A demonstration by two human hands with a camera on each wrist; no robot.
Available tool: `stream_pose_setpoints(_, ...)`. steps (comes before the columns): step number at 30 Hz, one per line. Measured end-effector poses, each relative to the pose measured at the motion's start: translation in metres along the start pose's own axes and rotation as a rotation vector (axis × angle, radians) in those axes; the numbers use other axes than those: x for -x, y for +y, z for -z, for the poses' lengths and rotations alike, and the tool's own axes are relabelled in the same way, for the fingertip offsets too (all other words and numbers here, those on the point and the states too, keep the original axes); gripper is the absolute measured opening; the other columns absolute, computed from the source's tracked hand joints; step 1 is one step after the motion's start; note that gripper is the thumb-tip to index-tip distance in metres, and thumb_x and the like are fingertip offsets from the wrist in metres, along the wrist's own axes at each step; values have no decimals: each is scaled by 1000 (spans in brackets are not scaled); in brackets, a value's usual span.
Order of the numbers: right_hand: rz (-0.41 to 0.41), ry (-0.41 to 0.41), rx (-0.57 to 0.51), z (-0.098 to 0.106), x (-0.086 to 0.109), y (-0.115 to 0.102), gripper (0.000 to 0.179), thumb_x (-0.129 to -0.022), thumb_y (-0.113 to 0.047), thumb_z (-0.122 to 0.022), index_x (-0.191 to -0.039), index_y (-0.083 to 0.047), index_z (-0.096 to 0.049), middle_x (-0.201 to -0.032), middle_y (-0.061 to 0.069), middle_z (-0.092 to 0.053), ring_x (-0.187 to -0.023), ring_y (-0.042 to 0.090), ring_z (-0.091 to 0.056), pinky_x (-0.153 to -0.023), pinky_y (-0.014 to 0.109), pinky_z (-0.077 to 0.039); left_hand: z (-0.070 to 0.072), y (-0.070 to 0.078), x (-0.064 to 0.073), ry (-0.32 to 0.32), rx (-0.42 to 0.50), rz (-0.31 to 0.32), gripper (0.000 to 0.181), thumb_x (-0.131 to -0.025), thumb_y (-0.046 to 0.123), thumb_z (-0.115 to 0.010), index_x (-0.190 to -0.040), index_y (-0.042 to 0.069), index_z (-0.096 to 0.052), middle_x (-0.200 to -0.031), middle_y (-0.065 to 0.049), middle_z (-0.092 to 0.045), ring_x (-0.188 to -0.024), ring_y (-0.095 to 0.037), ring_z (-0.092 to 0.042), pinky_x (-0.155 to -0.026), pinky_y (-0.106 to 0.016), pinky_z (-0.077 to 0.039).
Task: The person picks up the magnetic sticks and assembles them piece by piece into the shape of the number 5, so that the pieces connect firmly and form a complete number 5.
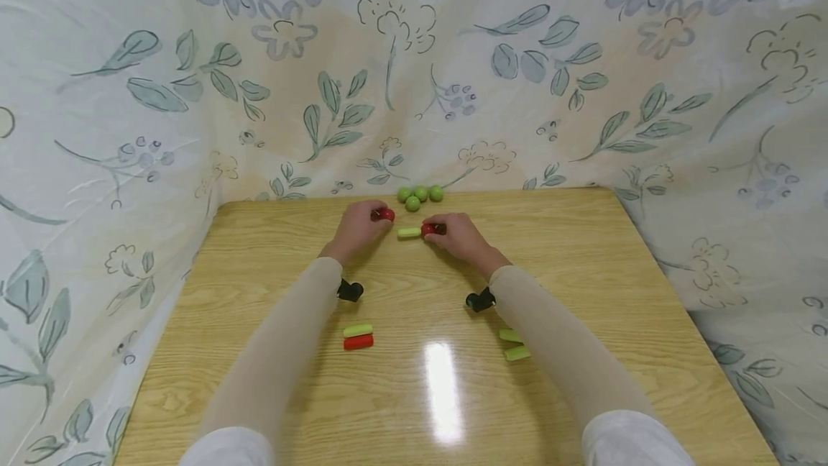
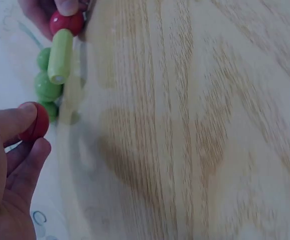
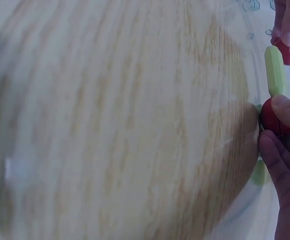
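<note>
Between thumb and fingertips, my left hand pinches a red ball near the back of the table. My right hand pinches a second red ball. A light green rod is joined end-on to that second ball and points left, toward the left hand. In the left wrist view the rod's free end shows a small pale spot at its centre. A gap separates the left ball from the rod. Part of each ball is covered by the fingers.
Several green balls cluster at the table's back edge, by the floral cloth. On the left front lie a light green rod and a red rod. Two light green rods sit partly behind the right forearm.
</note>
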State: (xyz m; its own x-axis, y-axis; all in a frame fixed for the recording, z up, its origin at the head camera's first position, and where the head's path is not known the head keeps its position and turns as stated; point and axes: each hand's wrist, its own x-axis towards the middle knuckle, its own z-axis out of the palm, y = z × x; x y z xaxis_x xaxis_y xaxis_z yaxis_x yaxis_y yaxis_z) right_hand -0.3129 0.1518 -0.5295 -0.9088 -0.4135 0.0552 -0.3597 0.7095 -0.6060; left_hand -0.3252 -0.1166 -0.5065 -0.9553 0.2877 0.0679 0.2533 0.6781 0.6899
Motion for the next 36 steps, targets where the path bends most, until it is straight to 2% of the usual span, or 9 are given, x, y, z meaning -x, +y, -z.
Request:
stream_pose_setpoints(6,0,4,-1,-2,-1,1,36,-103,-22,-80,-135,-9,-76,-118,8,-76,-102,22,-68,-92,39,-57,7,-5,8,-44,28,-13,40,-103,14,-77,-139,-3,-69,-128,-18,-72,-114,-31,-69,-102,-44,-57)
stream_pose_setpoints(10,1,5,5,-1,0,3,36,-103,-23,-79,-136,-8,-76,-118,7,-76,-102,21,-68,-92,39,-57,2,-9,13,-78,32,-32,41,-104,17,-76,-138,-4,-70,-130,-18,-72,-115,-30,-69,-102,-44,-56)
stream_pose_setpoints(14,6,0,8,-1,0,2,36,-104,-23,-79,-136,-8,-76,-118,8,-76,-103,22,-69,-92,39,-57,-5,-14,19,-102,44,-22,40,-106,21,-74,-139,-1,-70,-131,-15,-72,-115,-28,-68,-102,-44,-56)
stream_pose_setpoints(31,13,5,28,2,-1,0,36,-103,-21,-79,-136,-8,-76,-120,9,-75,-104,23,-68,-94,40,-57,-12,-15,24,-110,28,-44,39,-106,22,-75,-138,-1,-71,-132,-16,-72,-116,-29,-68,-102,-45,-56)
stream_pose_setpoints(36,15,-3,2,-1,-1,1,35,-103,-21,-79,-135,-8,-76,-120,9,-75,-105,23,-68,-93,40,-57,-14,-15,25,-103,26,-45,39,-106,21,-75,-137,-1,-72,-130,-16,-73,-115,-29,-68,-103,-44,-55)
